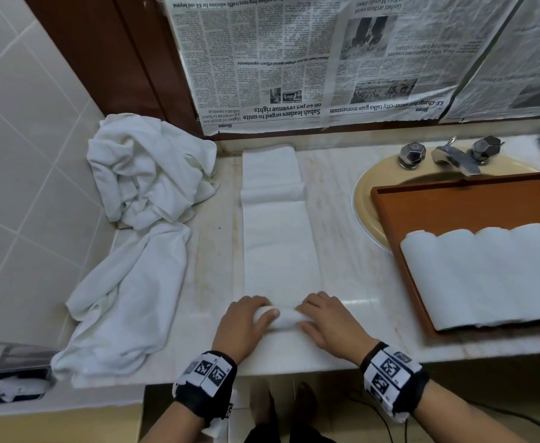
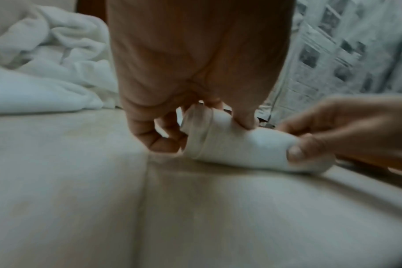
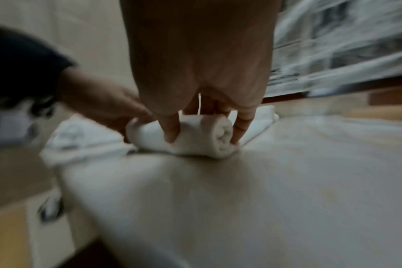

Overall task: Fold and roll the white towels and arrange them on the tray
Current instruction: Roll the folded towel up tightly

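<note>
1. Towel first: the long, folded white cotton towel (image 1: 278, 244) lies on the pale marble table (image 1: 342, 251), its near end wound into a small roll (image 1: 283, 318).
2. Both hands clamp that roll: left hand (image 1: 246, 324) curled round one end, right hand (image 1: 326, 324) round the other.
3. Rolling has barely begun; next calls for even pressure forward, away from the hands.
4. Right of the right hand, four rolled white towels (image 1: 486, 276) fill the brown rectangular tray (image 1: 454, 199).
5. Left of the left hand lies a crumpled towel heap (image 1: 141, 193); newspaper (image 1: 294, 59) covers the wall beyond.
</note>
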